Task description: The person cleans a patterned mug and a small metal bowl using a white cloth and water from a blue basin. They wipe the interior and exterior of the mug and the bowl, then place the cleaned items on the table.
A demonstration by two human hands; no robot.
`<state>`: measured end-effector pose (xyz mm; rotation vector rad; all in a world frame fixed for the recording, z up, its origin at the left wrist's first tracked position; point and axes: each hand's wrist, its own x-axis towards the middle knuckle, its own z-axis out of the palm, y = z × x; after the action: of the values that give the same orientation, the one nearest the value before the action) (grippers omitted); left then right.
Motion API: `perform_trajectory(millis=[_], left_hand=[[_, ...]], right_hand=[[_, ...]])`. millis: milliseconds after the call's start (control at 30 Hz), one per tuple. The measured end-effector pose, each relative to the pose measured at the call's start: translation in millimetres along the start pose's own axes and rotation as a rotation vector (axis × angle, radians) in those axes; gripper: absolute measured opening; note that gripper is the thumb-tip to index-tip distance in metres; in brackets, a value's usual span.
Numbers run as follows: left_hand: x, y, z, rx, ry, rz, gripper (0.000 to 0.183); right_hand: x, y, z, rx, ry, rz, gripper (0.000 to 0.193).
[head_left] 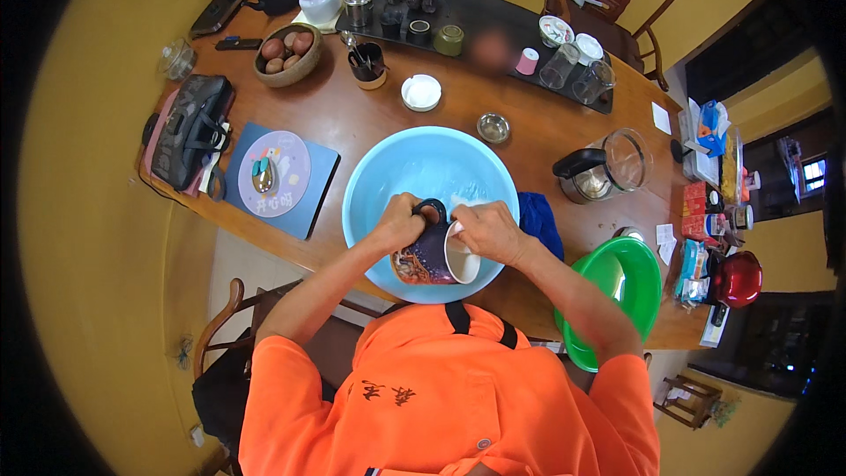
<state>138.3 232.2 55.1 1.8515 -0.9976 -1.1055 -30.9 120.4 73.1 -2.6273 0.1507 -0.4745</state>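
The brown wooden surface [352, 128] carries a light-blue round plastic basin [356, 198] at its near edge. A dark-blue crumpled cloth [540, 224] lies just beside the basin's right side. Further right stands a bright-green plastic basin [652, 295], partly hidden by the right forearm. Beyond the cloth is a clear glass jug with a black handle [627, 159]. A small silver metal bowl [493, 128] and a white round dish [421, 93] sit behind the blue basin. To the left, a blue rectangular board [319, 196] bears a lilac round plate [287, 174].

The dark patterned mug with a white interior [421, 258] is over the near part of the blue basin, tilted, its mouth toward the right; contact with the basin floor cannot be determined.

Both forearms converge, elbows out. The left hand [402, 224] has its fingers grasping the mug on its handle side. The right hand [488, 231] is bent over the mug's rim, fingers curled; whether they grip or merely press cannot be told.
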Motion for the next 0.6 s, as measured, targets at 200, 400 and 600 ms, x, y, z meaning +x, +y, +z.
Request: perform_trajectory(millis=[200, 400, 600], left_hand=[[3, -1, -3, 0.21, 0.282, 0.302, 0.027], [4, 7, -2, 0.28, 0.305, 0.362, 0.029], [19, -4, -5, 0.128, 0.028, 0.109, 0.018]], right_hand=[[-32, 9, 52, 0.73, 0.048, 0.76, 0.027], [-27, 9, 38, 0.291, -0.083, 0.738, 0.032], [3, 15, 14, -0.207, 0.209, 0.012, 0.031]])
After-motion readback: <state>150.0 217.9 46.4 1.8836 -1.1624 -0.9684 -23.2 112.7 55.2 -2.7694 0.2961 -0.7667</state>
